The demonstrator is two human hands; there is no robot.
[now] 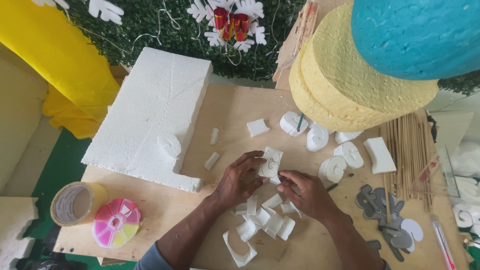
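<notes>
A small white foam piece (pixel 270 163) with a curved outline drawn on it is being held just above the middle of the wooden board (pixel 235 107), between both hands. The left hand (pixel 235 181) is gripping its left edge, thumb and forefinger pinching the piece while the other fingers are curling underneath. The right hand (pixel 306 192) is meeting it from the lower right, its fingertips pressing together against the bottom corner of the piece. Directly below the hands, a heap of white foam offcuts (pixel 262 222) is lying on the board, some touching one another. Above and to the right, several cut foam letters (pixel 334 150) are sitting well apart from the hands, near a bundle of thin wooden sticks (pixel 407 150). A large white foam slab (pixel 152 110) with a notch cut out is resting on the board's left part. At the lower left corner, a roll of tape (pixel 77 202) is lying just beside a round pink and yellow bead box (pixel 116 222). Grey card letter templates (pixel 382 212) are lying at the lower right, and stacked yellow and blue foam discs (pixel 370 65) are looming at the upper right.
</notes>
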